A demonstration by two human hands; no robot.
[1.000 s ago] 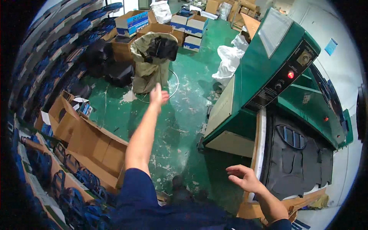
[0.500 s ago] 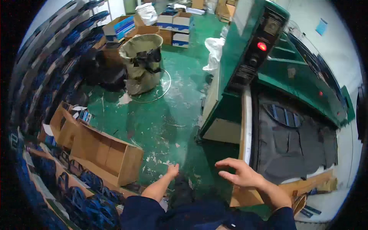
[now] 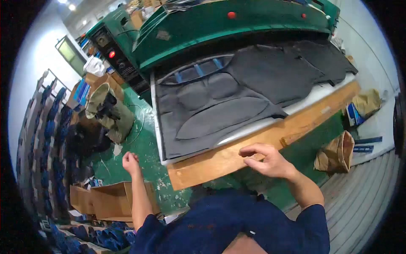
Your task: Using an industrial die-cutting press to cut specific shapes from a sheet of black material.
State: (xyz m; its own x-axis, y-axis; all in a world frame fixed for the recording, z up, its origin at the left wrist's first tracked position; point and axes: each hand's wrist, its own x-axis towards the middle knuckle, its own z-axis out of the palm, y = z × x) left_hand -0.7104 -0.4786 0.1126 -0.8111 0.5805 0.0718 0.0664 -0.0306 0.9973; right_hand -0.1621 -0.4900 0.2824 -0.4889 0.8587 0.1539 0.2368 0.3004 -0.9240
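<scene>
My right hand (image 3: 270, 161) hovers over the front wooden board (image 3: 224, 160) of the green press machine (image 3: 186, 44). Its fingers are bent, with a gap to the thumb, and nothing shows between them. Off to the left, my left hand (image 3: 131, 163) is held above the green floor with its fingers curled in; I see nothing in it. On the machine's white bed lies a dark grey foam-like sheet (image 3: 262, 76) with cut outlines. A curved dark piece with blue crossbars (image 3: 198, 71) rests at the sheet's far left. Neither hand touches the sheet.
An open cardboard box (image 3: 111, 203) stands on the floor at lower left, near racks (image 3: 42, 139) of dark blue pieces. Behind it is a large khaki sack (image 3: 120, 122). A brown paper bag (image 3: 338, 154) stands at right by the ribbed wall. The machine's control panel (image 3: 116, 59) has a lit red button.
My view has swung right, so the machine's bed now lies in front of me. My right hand is now over the wooden board; both hands keep about the same shape.
</scene>
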